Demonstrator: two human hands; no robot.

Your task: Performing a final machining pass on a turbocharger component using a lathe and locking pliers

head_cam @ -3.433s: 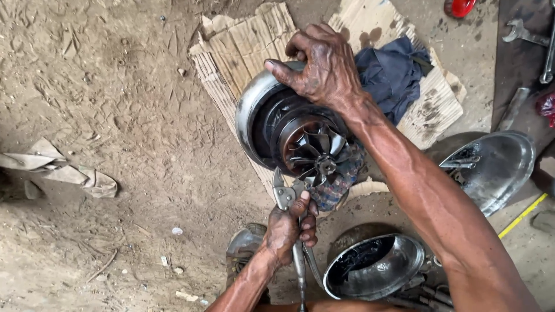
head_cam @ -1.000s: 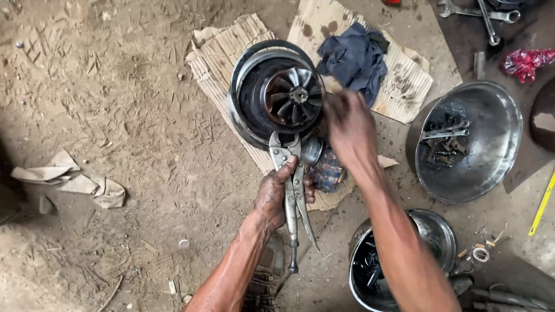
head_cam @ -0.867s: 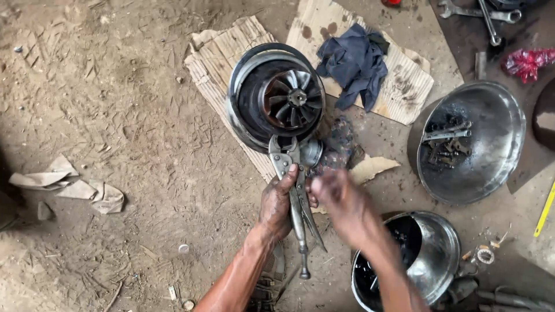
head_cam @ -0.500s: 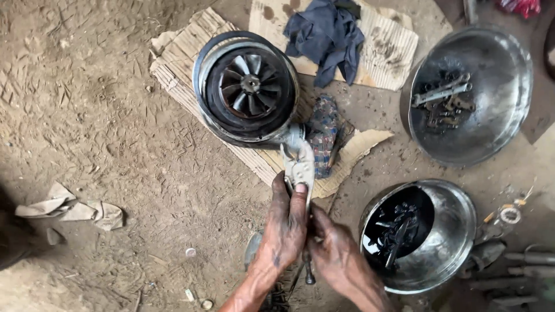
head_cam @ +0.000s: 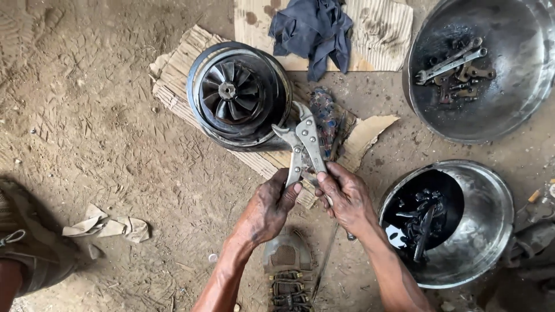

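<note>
Both hands hold silver locking pliers (head_cam: 302, 141) over the dirt floor. My left hand (head_cam: 270, 207) grips one handle and my right hand (head_cam: 345, 196) grips the other, with the jaws pointing away toward a round black turbine part (head_cam: 240, 95). That part, with a bladed wheel at its centre, rests on torn cardboard (head_cam: 179, 75). The jaws sit just beside its lower right rim and hold nothing that I can see.
A dark blue rag (head_cam: 312, 29) lies on cardboard at the top. A large metal bowl (head_cam: 520, 110) at top right holds wrenches and bolts. A second bowl (head_cam: 491, 219) at right holds dark oily parts. A crumpled cloth (head_cam: 110, 226) and shoes (head_cam: 287, 271) lie nearby.
My right hand left the turbine part and came down onto the pliers' handle. Both hands now hold the pliers, drawn slightly back from the part.
</note>
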